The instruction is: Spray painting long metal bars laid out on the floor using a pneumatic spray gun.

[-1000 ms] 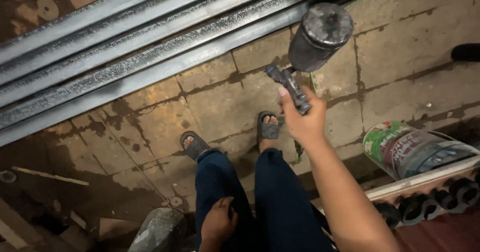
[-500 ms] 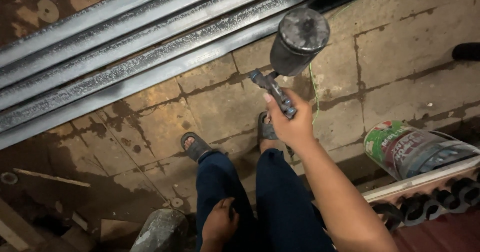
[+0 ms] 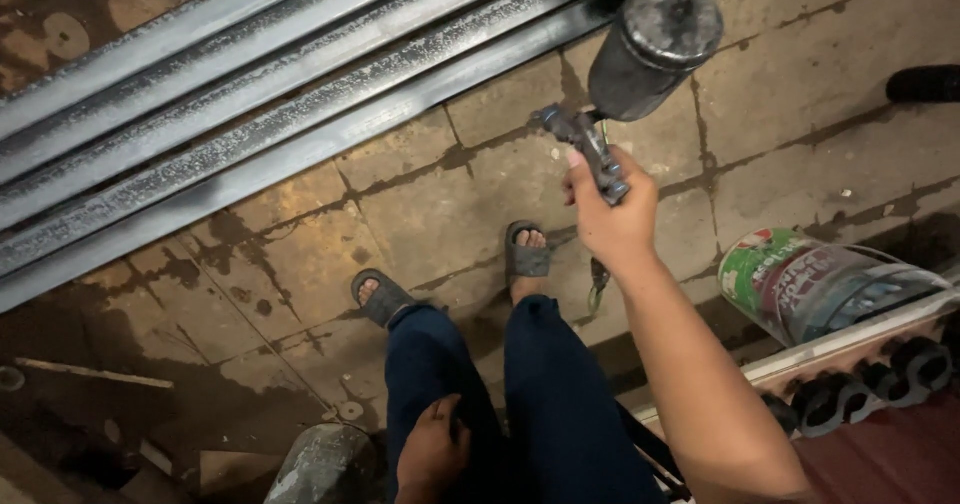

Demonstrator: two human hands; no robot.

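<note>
My right hand (image 3: 615, 219) has its fingers clamped on the spray gun (image 3: 640, 74), cup at 12 o'clock. My left hand (image 3: 432, 452) rests on my thigh at 6, fingers loosely together; steel bars (image 3: 250, 134) lie at 10.

Right hand (image 3: 615, 219) gripping spray gun (image 3: 640, 64) above metal bars (image 3: 250, 124)

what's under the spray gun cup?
Under the spray gun cup in this view: paved floor and the ends of long dark metal bars lying on it. The right hand grips the gun's handle. Cup contents hidden by its lid.
</note>
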